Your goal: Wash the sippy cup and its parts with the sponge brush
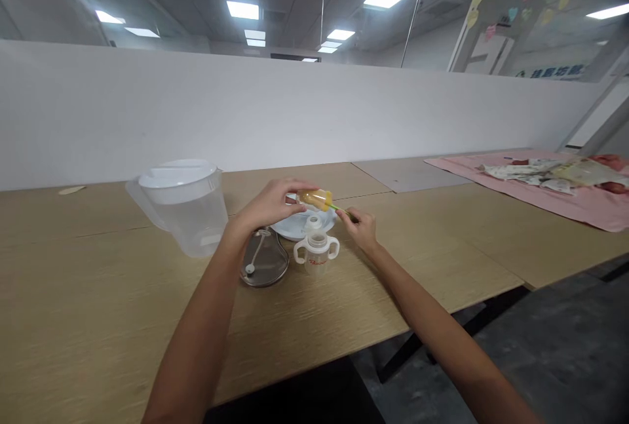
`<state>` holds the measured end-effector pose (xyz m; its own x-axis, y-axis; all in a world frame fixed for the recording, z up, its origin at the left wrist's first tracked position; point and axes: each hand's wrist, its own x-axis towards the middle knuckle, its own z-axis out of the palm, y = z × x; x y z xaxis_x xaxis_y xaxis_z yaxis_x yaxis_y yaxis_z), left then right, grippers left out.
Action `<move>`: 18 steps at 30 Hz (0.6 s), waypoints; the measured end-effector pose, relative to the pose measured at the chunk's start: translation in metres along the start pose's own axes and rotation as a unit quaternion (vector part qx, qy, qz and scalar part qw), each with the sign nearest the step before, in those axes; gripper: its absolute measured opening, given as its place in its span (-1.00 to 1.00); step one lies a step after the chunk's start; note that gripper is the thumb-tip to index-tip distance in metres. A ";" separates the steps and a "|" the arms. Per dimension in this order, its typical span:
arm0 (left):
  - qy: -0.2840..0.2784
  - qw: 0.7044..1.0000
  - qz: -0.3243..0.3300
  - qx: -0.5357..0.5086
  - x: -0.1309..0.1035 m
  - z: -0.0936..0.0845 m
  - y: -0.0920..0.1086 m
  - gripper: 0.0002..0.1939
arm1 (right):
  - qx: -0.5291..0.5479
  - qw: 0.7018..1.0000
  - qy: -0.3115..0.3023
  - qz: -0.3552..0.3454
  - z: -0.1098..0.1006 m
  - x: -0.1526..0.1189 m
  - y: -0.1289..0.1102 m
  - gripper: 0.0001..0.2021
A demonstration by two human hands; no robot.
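Note:
My left hand (282, 203) is closed around a clear yellow-orange cap (317, 198), held on its side with the opening to the right. Between the fingers of my right hand (360, 227) is a thin green stick (338, 208), whose far end reaches the cap's opening; its tip is hard to make out. Below stands a clear baby bottle (317, 257) with two white handles and an open top. Just behind it is a white bottle top (313, 222). A pale blue bowl (289, 231) sits under my hands.
A metal tray (272, 272) holds a white straw piece (256, 253), partly hidden by my left forearm. A lidded plastic pitcher (189, 214) stands at left. Far right, a pink cloth (555, 204) bears crumpled items. A white wall (304, 116) rises behind the wooden table (122, 319).

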<state>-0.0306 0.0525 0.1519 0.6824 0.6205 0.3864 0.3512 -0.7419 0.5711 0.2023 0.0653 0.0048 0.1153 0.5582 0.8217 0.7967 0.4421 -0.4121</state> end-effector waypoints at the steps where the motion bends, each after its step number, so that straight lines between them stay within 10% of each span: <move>1: 0.011 1.000 0.004 0.002 -0.001 -0.002 0.002 -0.61 | 0.006 1.000 0.000 -0.010 0.000 0.000 0.000 -0.50; 6: 0.057 0.998 0.005 -0.025 -0.003 -0.006 0.006 -0.61 | 0.006 0.996 0.036 -0.080 -0.003 -0.005 -0.006 -0.53; 12: -0.019 0.995 0.005 -0.096 -0.007 -0.009 0.014 -0.57 | 0.034 0.988 0.122 -0.090 -0.007 -0.006 -0.020 -0.60; 18: -0.033 0.993 0.046 -0.101 -0.009 -0.009 0.028 -0.59 | 0.075 0.993 0.069 -0.055 -0.006 -0.004 -0.025 -0.56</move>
<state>-0.0329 0.0284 0.1715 0.7491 0.5295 0.3981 0.1549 -0.7243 0.6718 0.1853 0.0483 0.0142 0.1214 0.4035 0.9069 0.7133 0.5999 -0.3624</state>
